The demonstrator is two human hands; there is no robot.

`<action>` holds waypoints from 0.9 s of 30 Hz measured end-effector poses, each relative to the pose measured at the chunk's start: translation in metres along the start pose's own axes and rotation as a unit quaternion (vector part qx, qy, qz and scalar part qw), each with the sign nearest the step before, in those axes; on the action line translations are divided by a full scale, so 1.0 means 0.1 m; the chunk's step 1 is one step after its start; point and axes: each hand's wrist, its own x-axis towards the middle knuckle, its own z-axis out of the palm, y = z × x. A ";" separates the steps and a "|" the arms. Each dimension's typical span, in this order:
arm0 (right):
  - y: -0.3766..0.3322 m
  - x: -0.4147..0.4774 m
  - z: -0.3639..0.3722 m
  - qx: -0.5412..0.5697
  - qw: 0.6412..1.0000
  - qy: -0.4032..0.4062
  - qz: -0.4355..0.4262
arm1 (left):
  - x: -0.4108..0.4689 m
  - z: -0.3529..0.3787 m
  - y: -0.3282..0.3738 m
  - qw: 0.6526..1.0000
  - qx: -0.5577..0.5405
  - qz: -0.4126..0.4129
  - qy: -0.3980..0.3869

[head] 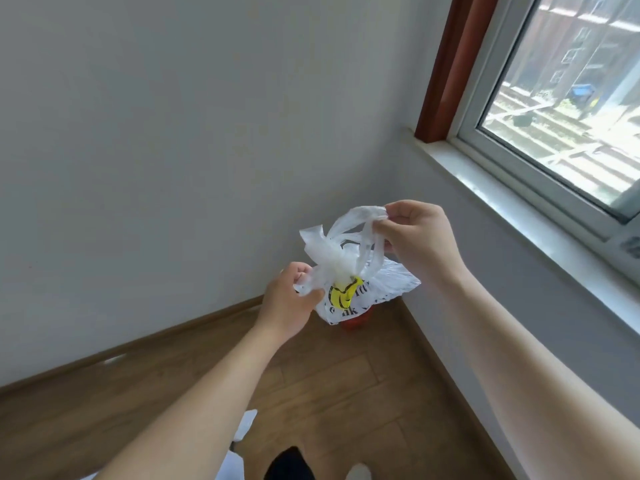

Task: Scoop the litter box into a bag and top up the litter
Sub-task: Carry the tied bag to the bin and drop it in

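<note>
Pinching bag (360,289) handles between both hands' grips.

Holding a white bag (384,282) up before a room corner, clear of the floor (329,393). Pinching bunched plastic at its lower left edge with the left hand (289,299). Pinching a handle loop (363,220) higher up with the right hand (420,237). Printed with a yellow shape and dark letters, only partly readable. Hiding most of a red thing (356,323) low in the corner, perhaps a bin. Flanked by a white wall (156,133) on the left, and by a window (561,98) and pale sill (512,188) on the right.
</note>
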 end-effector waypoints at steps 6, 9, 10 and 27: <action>0.14 0.99 0.10 -0.026 0.999 0.009 0.032 | 1.13 0.14 0.05 1.000 0.005 -0.009 -0.029; 0.37 1.44 0.21 -0.053 0.997 0.020 0.055 | 1.71 0.30 -0.03 0.998 0.010 -0.017 -0.059; 0.46 1.59 0.25 -0.061 0.995 0.028 0.067 | 1.90 0.37 -0.07 0.997 0.012 -0.017 -0.075; 3.19 3.40 1.13 -0.108 0.961 0.019 0.253 | 4.22 2.29 -1.92 0.965 0.071 -0.113 -0.227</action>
